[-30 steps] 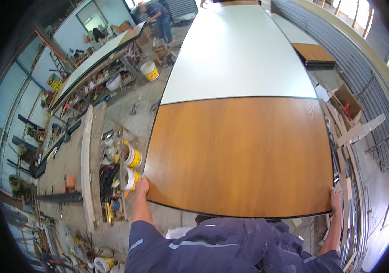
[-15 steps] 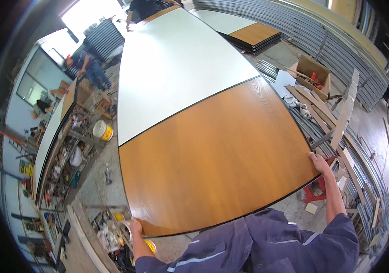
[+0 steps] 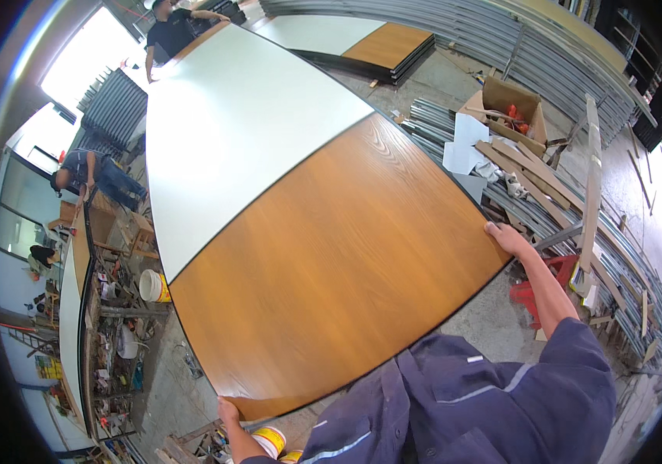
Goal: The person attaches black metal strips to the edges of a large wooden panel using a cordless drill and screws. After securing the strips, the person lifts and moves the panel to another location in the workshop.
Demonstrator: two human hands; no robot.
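A long door panel or board (image 3: 346,271), wood-grain brown at my end and white farther off, stretches away in front of me with a thin black edge. My right hand (image 3: 506,238) grips its near right corner, thumb on top and the other fingers hidden beneath. The near left corner is in my left hand (image 3: 228,410), whose fingers are partly hidden under the edge. At the far end a person in a dark shirt (image 3: 170,35) has hands on the panel. Its near edge lies close to my waist.
Right of the panel lie metal profiles (image 3: 431,116), wood strips (image 3: 532,174), an open cardboard box (image 3: 513,108) and a red stool (image 3: 528,298). Similar panels (image 3: 389,48) are stacked beyond. At left are a bucket (image 3: 153,286), a cluttered workbench (image 3: 87,309) and another person bending (image 3: 99,174).
My view has turned, and the panel with both my hands now sits farther left in the picture. More of the person at the far end shows. Both my hands keep their hold.
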